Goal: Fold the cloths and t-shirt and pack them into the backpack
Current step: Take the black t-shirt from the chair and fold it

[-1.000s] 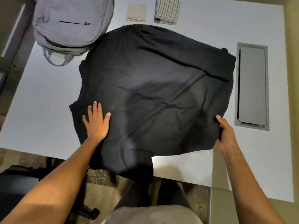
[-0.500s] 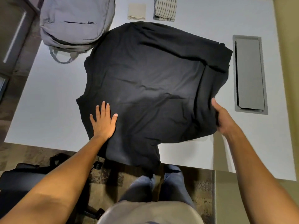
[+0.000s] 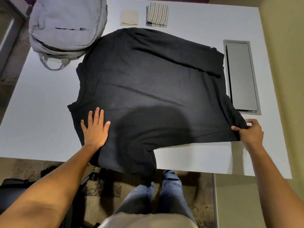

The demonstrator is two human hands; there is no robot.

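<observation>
The left hand (image 3: 96, 129) lies flat with fingers spread on the black t-shirt (image 3: 148, 89). The right hand (image 3: 250, 131) pinches the shirt's near right corner. The shirt is spread on the white table (image 3: 41, 112), one part hanging over the near edge. Far off sit a grey backpack (image 3: 65, 25) and two folded cloths (image 3: 129, 18).

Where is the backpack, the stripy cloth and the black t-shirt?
backpack (image 3: 65, 25), head view, on its grey front panel.
stripy cloth (image 3: 157, 14), head view, on the middle of the folded top.
black t-shirt (image 3: 148, 83), head view, on the flat middle of the fabric.
</observation>
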